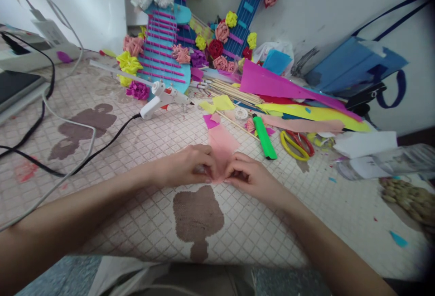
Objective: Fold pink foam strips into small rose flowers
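A thin peach-pink sheet of paper (222, 144) lies on the patterned cloth between my hands. My left hand (195, 164) pinches its near left edge, fingers curled down over it. On the near right edge my right hand (249, 176) grips the same paper, thumb and fingers pressed together. Just beyond the sheet are a magenta scrap (211, 122) and yellow paper pieces (222, 102). A green craft knife (264, 137) rests to the right of the paper, close to yellow-handled scissors (292, 146).
A white glue gun (158, 101) with a black cord lies at the back left. Behind it lean blue decorated pieces (163, 60) with paper flowers. Wooden sticks (234, 91) and coloured sheets (292, 89) are piled at the back. A clear plastic bottle (404, 160) lies at right.
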Demonstrator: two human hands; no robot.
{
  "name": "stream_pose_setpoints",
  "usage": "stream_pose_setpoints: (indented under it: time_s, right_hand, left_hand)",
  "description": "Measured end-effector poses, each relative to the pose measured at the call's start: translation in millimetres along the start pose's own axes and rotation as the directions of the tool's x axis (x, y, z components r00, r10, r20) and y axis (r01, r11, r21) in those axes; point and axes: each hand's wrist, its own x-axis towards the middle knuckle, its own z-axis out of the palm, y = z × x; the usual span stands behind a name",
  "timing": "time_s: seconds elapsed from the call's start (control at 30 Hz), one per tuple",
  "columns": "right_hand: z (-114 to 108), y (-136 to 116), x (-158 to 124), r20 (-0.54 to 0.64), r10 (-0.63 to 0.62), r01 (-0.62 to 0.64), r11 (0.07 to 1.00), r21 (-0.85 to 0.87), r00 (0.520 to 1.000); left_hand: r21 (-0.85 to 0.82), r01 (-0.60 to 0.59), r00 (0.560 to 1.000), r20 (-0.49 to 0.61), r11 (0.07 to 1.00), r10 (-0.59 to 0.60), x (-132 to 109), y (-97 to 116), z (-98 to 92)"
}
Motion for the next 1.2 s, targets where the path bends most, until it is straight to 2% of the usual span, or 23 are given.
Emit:
stream_pose_setpoints:
  time_s: [0.17,0.4,0.63,0.87,1.2]
  right_hand:
    - [-1.2,-0.4,-0.6,0.017,-0.021,0.021,0.999,-0.024,1.0]
    - [-0.4,1.3,-1.5,-0.003,0.006,-0.006,1.0,-0.002,1.0]
    - [3.1,-0.6,-0.8,-0.043,0.031,-0.033,0.999,-0.043,0.999]
    - [11.3,-3.4,2.7,-0.111,0.067,-0.079,0.991,-0.106,0.992]
    - [14.9,-7.4,5.4,-0.127,0.041,-0.059,0.988,-0.141,0.991]
  left_hand:
    - [0.022,-0.007,0.999,0.031,1.0,0.007,-1.2,-0.2,-2.7]
    - [-0.06,-0.016,0.999,0.05,0.998,0.019,2.2,-1.7,-9.4]
    - [-0.042,0.047,0.998,-0.035,0.998,-0.049,2.8,-5.2,-6.8]
    - [-0.005,0.048,0.996,-0.075,0.999,-0.048,4.0,0.8,0.3]
    - [0.057,0.067,0.987,-0.148,0.996,-0.058,3.3,1.8,7.9]
